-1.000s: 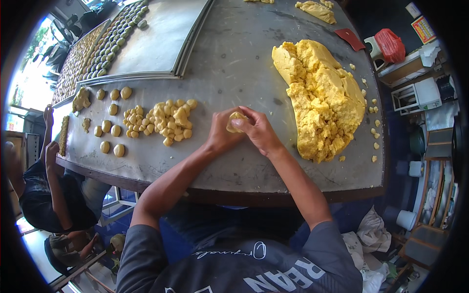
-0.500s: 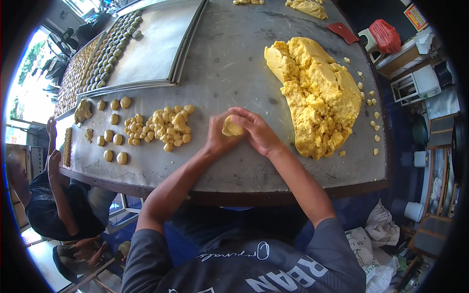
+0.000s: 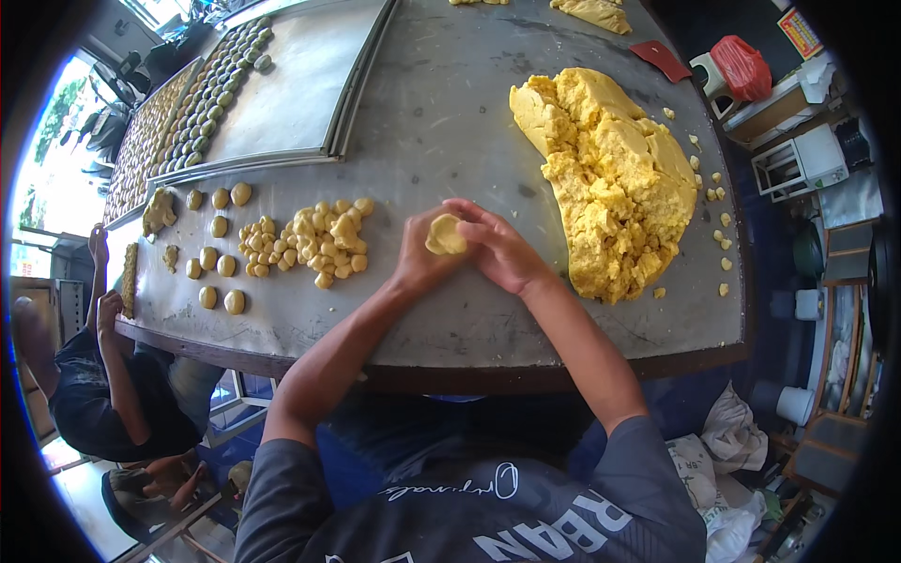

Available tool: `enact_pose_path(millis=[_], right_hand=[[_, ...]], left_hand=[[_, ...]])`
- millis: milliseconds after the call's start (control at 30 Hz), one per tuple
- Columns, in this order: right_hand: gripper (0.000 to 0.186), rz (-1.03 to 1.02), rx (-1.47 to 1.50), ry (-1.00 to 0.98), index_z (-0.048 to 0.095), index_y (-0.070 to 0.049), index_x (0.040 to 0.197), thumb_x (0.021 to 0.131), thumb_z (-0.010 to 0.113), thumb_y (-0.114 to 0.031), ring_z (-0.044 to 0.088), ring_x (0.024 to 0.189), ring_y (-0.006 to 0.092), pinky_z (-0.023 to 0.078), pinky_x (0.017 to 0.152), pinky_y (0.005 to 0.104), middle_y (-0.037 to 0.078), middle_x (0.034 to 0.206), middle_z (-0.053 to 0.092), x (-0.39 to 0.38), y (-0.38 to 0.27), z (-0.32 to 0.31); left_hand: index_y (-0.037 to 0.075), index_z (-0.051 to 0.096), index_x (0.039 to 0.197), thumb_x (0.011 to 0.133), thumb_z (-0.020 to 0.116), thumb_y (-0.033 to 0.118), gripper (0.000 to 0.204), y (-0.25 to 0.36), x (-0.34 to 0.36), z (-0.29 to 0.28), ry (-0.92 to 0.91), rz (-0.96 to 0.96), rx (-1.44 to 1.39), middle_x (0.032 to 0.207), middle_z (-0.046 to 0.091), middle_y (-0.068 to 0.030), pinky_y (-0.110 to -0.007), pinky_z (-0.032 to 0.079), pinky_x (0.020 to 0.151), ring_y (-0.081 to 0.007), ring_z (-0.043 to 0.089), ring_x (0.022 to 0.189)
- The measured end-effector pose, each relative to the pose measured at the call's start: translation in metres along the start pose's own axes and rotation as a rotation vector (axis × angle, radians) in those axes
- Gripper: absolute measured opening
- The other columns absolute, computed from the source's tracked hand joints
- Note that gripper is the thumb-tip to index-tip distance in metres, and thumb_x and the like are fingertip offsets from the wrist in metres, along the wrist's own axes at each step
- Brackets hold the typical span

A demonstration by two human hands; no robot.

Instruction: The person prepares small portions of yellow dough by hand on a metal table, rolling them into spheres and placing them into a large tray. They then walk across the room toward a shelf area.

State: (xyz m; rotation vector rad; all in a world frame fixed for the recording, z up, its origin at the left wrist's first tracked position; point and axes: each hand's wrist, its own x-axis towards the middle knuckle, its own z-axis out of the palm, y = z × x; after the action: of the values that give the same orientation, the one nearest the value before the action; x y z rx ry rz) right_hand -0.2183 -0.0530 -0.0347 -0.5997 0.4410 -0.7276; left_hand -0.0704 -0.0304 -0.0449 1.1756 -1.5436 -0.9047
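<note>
Over the metal table, my left hand (image 3: 416,255) is cupped around a small piece of pale yellow dough (image 3: 446,235), its rounded face turned up. My right hand (image 3: 507,251) closes in from the other side, its thumb on the dough's edge and its fingers meeting the left hand's fingertips. To the left lies a heap of small dough balls (image 3: 328,236), with several larger smooth balls (image 3: 234,302) beyond it. A big crumbly mound of yellow dough (image 3: 624,188) rests to the right of my hands.
Stacked metal trays (image 3: 291,94) with rows of shaped pieces stand at the far left. A red scraper (image 3: 660,61) lies by the far right edge, dough crumbs (image 3: 725,241) along the right side. A co-worker (image 3: 117,375) is at the table's left end.
The dough in my left hand is turned more upward and shows a wider, rounder face. My right thumb has shifted off its top toward the edge. The co-worker's nearer hand has moved slightly.
</note>
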Motion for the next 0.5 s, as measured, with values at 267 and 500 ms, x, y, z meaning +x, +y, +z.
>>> enact_pose_path(millis=[267,500], right_hand=[[0.064,-0.033,-0.133,-0.082,0.040,0.000,0.135,0.081,0.073,-0.013,0.052,0.106,0.0105,0.040,0.098,0.0257,0.003,0.113,0.055,-0.0025,-0.0027,-0.0047],[0.053,-0.096,-0.347,0.043,0.053,0.003,0.123,0.081,0.076,-0.021,0.053,0.088,0.0035,0.044,0.081,0.0191,0.000,0.097,0.061,-0.0001,0.0004,-0.0002]], left_hand=[[0.006,0.056,0.073,0.081,0.073,0.012,0.020,0.0057,0.0058,-0.0059,-0.021,-0.268,-0.197,0.070,0.059,0.0027,-0.021,0.044,0.058,-0.0026,0.053,0.066],[-0.001,0.061,0.081,0.077,0.070,0.011,0.015,-0.0001,0.0031,-0.0047,-0.066,-0.056,-0.172,0.074,0.063,-0.0036,-0.025,0.046,0.060,-0.0069,0.057,0.070]])
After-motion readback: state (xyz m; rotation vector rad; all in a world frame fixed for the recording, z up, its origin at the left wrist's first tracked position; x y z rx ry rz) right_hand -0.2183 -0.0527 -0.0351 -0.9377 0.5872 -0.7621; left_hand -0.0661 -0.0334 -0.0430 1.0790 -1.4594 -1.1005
